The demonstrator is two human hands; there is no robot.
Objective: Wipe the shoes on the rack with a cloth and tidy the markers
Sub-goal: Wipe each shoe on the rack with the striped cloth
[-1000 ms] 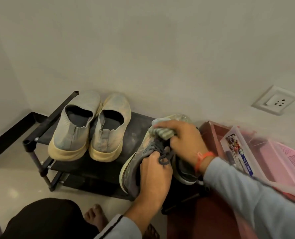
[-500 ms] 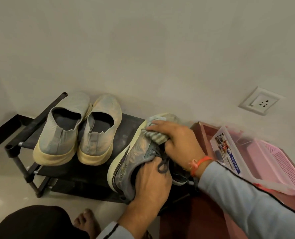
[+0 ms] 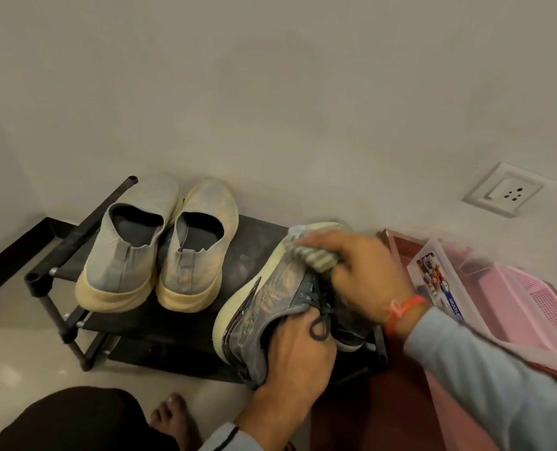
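The left hand [image 3: 295,356], low in the centre of the frame, curls round the heel end of the grey sneaker [image 3: 270,301] and tips it onto its side, which seems meant to turn the upper and the pale sole edge toward the cloth. The right hand [image 3: 365,271], just above and to the right, presses a bunched striped cloth [image 3: 314,255] against the toe end with its fingers wrapped over the wad, so the shoe is braced at one end while the other is rubbed. The sneaker sits at the right end of the black rack [image 3: 251,242]. To the left on the same shelf the pair of pale slip-ons [image 3: 159,245] stands upright, heels toward the camera, awaiting or done, which I cannot tell. At the right edge a clear plastic box [image 3: 440,281] and a pink basket [image 3: 531,307] lie on a reddish surface; no markers show.
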